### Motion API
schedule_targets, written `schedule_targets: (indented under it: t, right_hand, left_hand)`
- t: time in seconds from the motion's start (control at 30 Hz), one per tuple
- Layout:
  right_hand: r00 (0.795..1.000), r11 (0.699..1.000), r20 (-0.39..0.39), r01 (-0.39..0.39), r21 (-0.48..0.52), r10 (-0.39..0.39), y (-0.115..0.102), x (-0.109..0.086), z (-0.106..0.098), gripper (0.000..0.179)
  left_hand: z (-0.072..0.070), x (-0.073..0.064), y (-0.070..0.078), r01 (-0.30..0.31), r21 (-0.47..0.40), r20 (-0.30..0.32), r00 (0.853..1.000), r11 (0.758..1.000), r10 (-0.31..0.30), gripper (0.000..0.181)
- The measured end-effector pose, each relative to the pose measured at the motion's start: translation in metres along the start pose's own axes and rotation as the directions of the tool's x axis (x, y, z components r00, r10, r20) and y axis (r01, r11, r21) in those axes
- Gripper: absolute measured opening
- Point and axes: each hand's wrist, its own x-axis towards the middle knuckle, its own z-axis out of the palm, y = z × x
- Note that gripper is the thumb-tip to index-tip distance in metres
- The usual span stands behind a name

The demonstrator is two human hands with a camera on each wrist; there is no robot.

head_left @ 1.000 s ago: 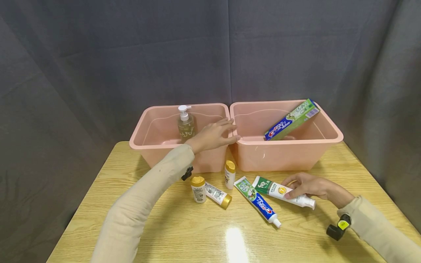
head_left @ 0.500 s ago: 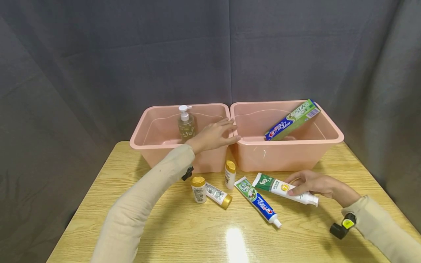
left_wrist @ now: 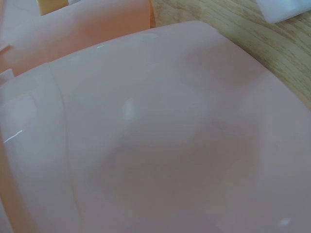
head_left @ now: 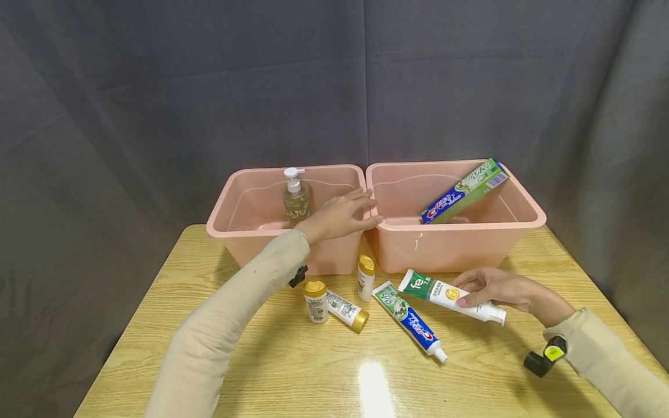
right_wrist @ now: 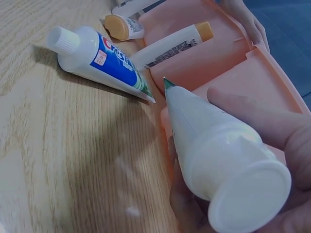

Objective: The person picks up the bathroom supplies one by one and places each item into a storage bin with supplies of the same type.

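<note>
A: Head cam's up on my end. What just changed?

B: The right hand (head_left: pixel 491 289) has brought the white-and-green tube (head_left: pixel 441 294) up a touch; a second ago it sat lower. It's pinched between thumb and fingers, in front of the right bin (head_left: pixel 444 249). So I'd call it picked up but not put anywhere.

A: And the left hand (head_left: pixel 342 215)?

B: Same spot, fingers loosely spread, resting where the rims of the left bin (head_left: pixel 251 233) and right bin meet.

A: Table?

B: Light wooden table (head_left: pixel 292 371), glossy, with a glare patch up front. A blue-and-green tube (head_left: pixel 410 321), a small gold-capped tube (head_left: pixel 345 309) and a gold-capped bottle (head_left: pixel 316 305) are on it. Grey curtain (head_left: pixel 261 87) behind, that's all the room I get.

A: Left wrist cam?

B: Mostly pink plastic (left_wrist: pixel 160 121), can't tell which bin. Some wood grain in the corner. No fingers, so I can't judge the grip there.

A: Right wrist?

B: Cap end of the held tube fills the foreground, thumb on one side, fingers on the other, wood grain alongside.
</note>
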Motion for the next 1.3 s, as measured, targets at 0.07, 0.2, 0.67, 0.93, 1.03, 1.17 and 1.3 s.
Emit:
schedule_targets:
  t: [0.07,0.2,0.67,0.93,1.03,1.17,1.3]
  right_hand:
    - [1.000,1.000,0.003,0.004,-0.001,-0.004,-0.001,-0.001,-0.001,0.056]
    - [1.000,1.000,0.006,0.012,-0.009,-0.012,-0.004,-0.002,-0.002,0.055]
    - [0.996,0.996,0.038,0.088,-0.029,-0.087,-0.012,-0.003,-0.006,0.045]
    - [0.992,0.992,0.044,0.120,-0.046,-0.118,-0.014,-0.003,-0.007,0.044]
    - [0.991,0.990,0.039,0.128,-0.055,-0.126,-0.016,-0.003,-0.008,0.044]
    - [0.992,0.990,0.038,0.124,-0.069,-0.121,-0.018,-0.004,-0.009,0.044]
    - [0.991,0.989,0.043,0.128,-0.077,-0.125,-0.020,-0.005,-0.009,0.044]
  left_hand:
    - [0.000,0.000,0.000,0.000,0.003,0.000,1.000,1.000,0.000,0.062]
    - [0.001,0.000,0.000,0.001,0.014,-0.002,1.000,1.000,-0.001,0.062]
    - [0.000,-0.001,0.000,0.004,0.009,0.005,1.000,1.000,-0.004,0.062]
    - [-0.001,0.000,0.000,0.006,0.002,0.011,1.000,1.000,-0.006,0.062]
    - [-0.001,0.000,0.000,0.009,0.000,0.011,1.000,1.000,-0.009,0.063]
    - [-0.001,0.000,-0.001,0.011,0.003,0.012,1.000,1.000,-0.011,0.064]
    - [-0.001,0.000,0.000,0.010,0.005,0.012,1.000,1.000,-0.010,0.063]
